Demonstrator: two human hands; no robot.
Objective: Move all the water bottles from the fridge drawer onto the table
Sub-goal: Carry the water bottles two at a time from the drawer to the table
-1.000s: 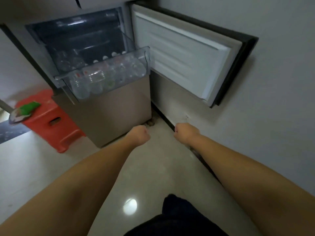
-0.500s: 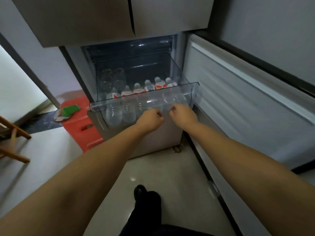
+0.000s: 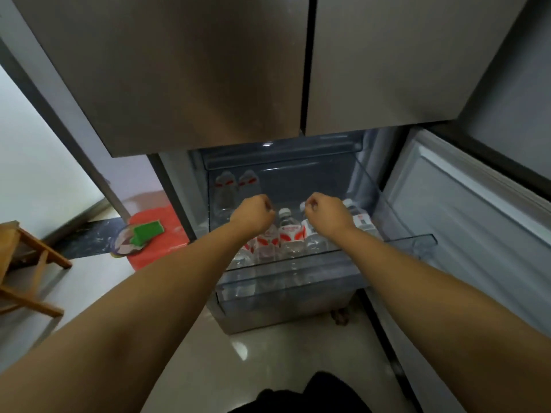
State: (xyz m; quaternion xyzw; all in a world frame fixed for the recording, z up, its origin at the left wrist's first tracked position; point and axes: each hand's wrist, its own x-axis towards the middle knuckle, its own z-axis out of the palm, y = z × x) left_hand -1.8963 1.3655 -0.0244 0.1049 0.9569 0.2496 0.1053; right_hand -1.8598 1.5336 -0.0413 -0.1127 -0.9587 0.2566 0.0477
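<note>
Above both hands, the fridge [image 3: 208, 70] shows two closed upper doors, and to the right of the right hand one lower door [image 3: 465, 210] stands open. Below the hands, one clear fridge drawer [image 3: 292, 281] is pulled out, and it holds the water bottles [image 3: 288, 234], all upright with red-and-white labels. I can count about five bottles in the front row under and between the hands; the arms cover part of this row, so the exact number is not sure. Two more bottle shapes appear at the back left, beyond the left hand, but they are pale and may be only reflections in the drawer wall.

Far to the left of the left hand, one red stool [image 3: 155, 234] stands on the floor, with one green thing [image 3: 147, 232] on a plate on it. One wooden chair [image 3: 24, 263] is cut off by the left edge.

Left hand [image 3: 252, 216] is over the bottles with curled fingers; what it holds, if anything, is hidden behind it. Right hand [image 3: 326, 214] pinches the white cap [image 3: 302, 206] of one bottle.
</note>
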